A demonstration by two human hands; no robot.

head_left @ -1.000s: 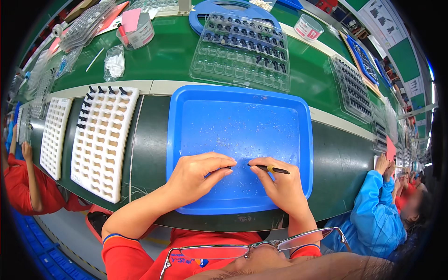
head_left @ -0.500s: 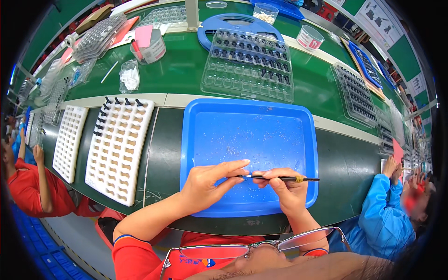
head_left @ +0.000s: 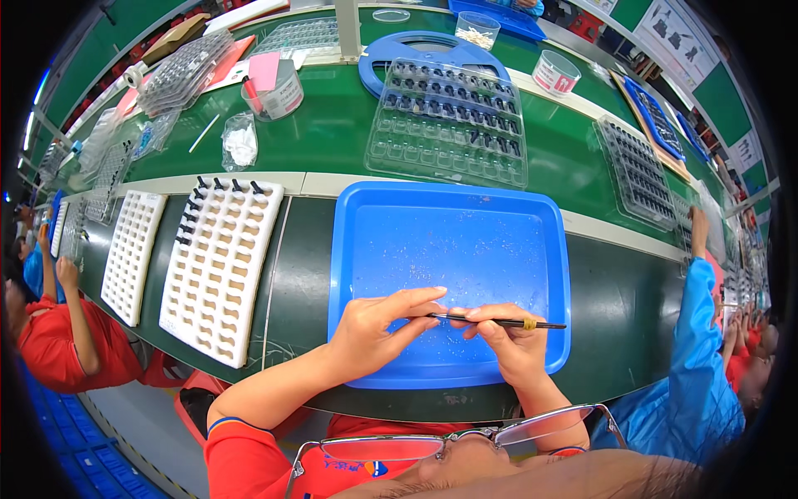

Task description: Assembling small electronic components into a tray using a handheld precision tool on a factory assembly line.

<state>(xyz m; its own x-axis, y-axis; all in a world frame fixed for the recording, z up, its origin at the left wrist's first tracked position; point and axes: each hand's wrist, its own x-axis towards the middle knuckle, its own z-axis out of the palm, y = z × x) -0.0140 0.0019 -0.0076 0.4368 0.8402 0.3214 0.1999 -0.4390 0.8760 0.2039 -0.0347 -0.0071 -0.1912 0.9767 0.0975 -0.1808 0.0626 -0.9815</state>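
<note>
Over the blue tray [head_left: 453, 378], both my hands meet at about its middle. My left hand [head_left: 370, 331] is closed in a pinch on a small black part [head_left: 432, 315], mostly hidden by the fingertips. My right hand [head_left: 511, 345] grips a slim black-handled tool [head_left: 550, 326] with a yellowish band wrapped round it. Its thin metallic end points left and reaches the black part; the exact tip is too small to make out. Fine pale shavings are scattered across the tray's floor.
Left of the tray lies a white foam rack [head_left: 218, 274] with several black parts along its top and left edges. A second white rack [head_left: 133, 258] lies beyond it. Behind the tray rests a clear blister tray [head_left: 445, 125] of black parts. A blue-sleeved co-worker [head_left: 694, 349] sits at right.
The view has shifted slightly. My hands keep nearly the same pose, with the tool still at the black part. The blue-sleeved co-worker's arm has reached up and away.
</note>
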